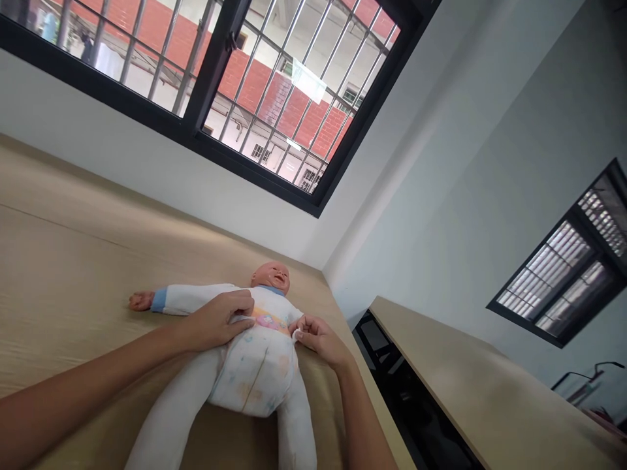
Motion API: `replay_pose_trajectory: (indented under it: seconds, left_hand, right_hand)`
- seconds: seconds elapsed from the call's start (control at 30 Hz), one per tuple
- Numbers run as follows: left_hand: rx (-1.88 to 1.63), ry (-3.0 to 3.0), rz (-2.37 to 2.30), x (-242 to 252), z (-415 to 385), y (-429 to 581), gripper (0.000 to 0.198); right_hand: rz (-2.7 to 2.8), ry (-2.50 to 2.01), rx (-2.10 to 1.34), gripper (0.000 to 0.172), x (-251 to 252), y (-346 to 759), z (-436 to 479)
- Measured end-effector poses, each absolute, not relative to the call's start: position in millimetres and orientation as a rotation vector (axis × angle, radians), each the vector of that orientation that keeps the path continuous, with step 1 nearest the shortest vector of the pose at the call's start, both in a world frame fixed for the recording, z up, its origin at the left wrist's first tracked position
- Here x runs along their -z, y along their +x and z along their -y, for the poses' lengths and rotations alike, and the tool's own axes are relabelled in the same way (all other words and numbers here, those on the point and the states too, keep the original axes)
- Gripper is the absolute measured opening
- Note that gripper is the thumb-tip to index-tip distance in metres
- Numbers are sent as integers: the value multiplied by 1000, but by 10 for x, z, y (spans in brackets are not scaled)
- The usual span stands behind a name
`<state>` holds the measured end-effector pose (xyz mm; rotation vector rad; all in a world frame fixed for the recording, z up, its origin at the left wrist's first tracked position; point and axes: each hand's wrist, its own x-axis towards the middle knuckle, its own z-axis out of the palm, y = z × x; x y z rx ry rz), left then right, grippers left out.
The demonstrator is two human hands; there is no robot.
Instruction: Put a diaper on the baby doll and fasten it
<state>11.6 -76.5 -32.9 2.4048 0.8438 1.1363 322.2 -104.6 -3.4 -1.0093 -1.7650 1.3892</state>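
Note:
A baby doll (274,297) in a white top with blue cuffs lies on its back, head away from me, legs toward me. Round its hips sits a white printed diaper (255,372) with an orange and pink band at the waist. My left hand (223,320) is closed at the waist's left side, fingers pinching the diaper's edge. At the right side my right hand (316,336) pinches a small white diaper tab (296,335) between thumb and fingers. The doll's arm on the right is mostly hidden behind my right hand.
The doll lies on a wide wooden tabletop (63,274) against a white wall. A second wooden surface (441,365) stands to the right, with a dark gap between. A barred window (289,98) is above, another window (563,274) at right.

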Motion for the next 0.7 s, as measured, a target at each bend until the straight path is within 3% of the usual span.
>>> replay_pose_trajectory:
  seconds: [0.37, 0.7]
  left_hand:
    - [-973, 2182, -693, 381, 612, 26, 25]
    - [-864, 2059, -656, 369, 553, -64, 31]
  right_hand:
    - [1585, -1008, -1518, 53, 104, 3319, 994]
    - [1736, -954, -1518, 45, 70, 3329, 1027]
